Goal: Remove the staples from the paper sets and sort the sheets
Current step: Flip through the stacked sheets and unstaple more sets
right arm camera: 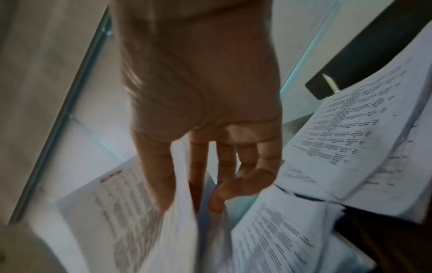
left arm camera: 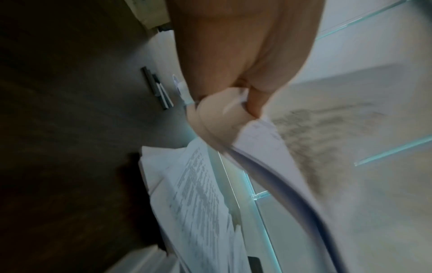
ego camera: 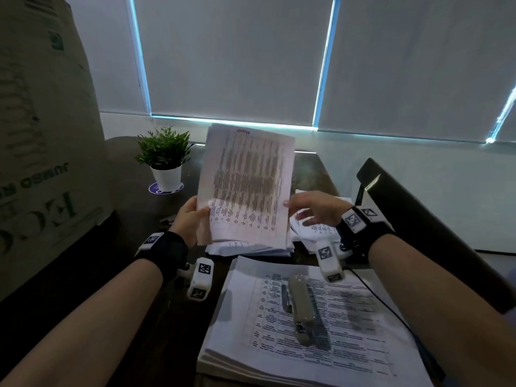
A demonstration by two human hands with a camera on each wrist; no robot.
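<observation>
I hold a printed paper set (ego camera: 247, 188) upright above the desk. My left hand (ego camera: 195, 215) grips its lower left edge; in the left wrist view the thumb (left arm camera: 257, 103) presses on the curled sheets (left arm camera: 304, 147). My right hand (ego camera: 290, 208) pinches the right edge, with the thumb (right arm camera: 158, 175) in front of the sheet (right arm camera: 117, 212) and the fingers behind it. A grey stapler (ego camera: 300, 305) and a thin pen-like tool (ego camera: 284, 298) lie on the near stack of printed sheets (ego camera: 349, 344). No staple can be made out.
A loose pile of sheets (ego camera: 251, 250) lies under the held set, and another pile (ego camera: 315, 230) lies to its right. An open laptop (ego camera: 418, 219) stands at the right, a potted plant (ego camera: 164, 157) at the back left, and a large cardboard box (ego camera: 42, 135) at the left.
</observation>
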